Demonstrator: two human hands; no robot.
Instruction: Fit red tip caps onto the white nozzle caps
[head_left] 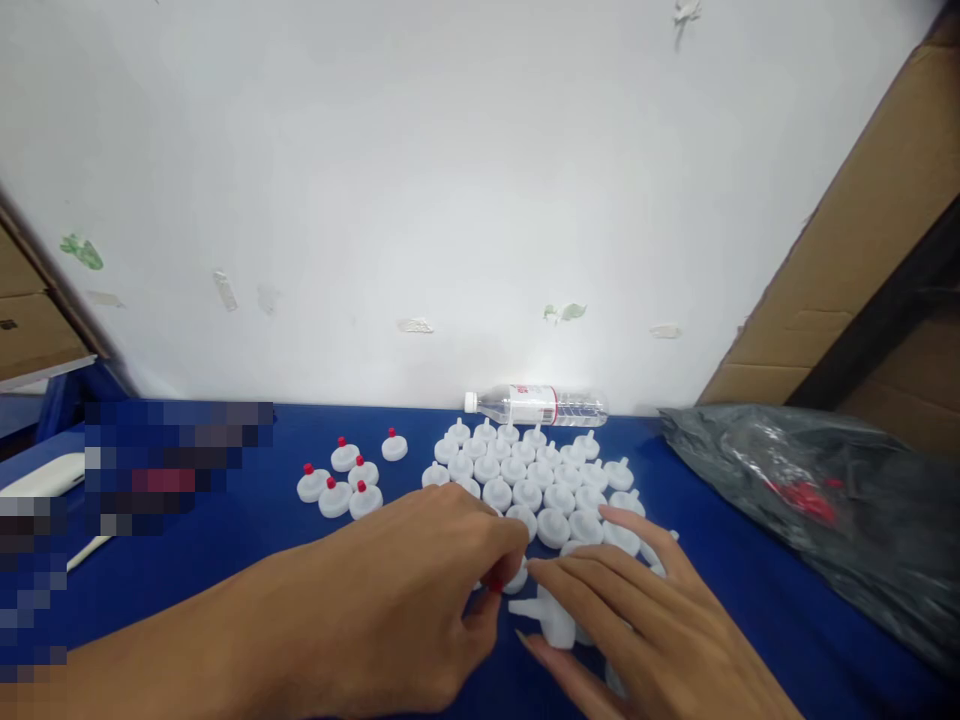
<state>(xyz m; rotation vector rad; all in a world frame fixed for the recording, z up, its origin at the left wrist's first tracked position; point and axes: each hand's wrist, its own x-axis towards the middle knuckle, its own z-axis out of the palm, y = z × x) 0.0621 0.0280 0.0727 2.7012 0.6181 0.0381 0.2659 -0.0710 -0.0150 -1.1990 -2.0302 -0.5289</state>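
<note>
My left hand is closed in a pinch, with a small red tip cap showing between thumb and fingers. Just to its right, my right hand grips a white nozzle cap between thumb and fingers. This cap lies tilted on its side, its spout pointing left toward the red piece, and the two look apart. Beyond both hands, many white nozzle caps stand upright in a packed cluster, some hidden by my hands. Several white caps with red tips stand to the left.
A clear plastic bottle lies along the white wall. On the right, a grey plastic bag holds red pieces, beside cardboard. The tabletop is blue; a pixelated patch covers its left side.
</note>
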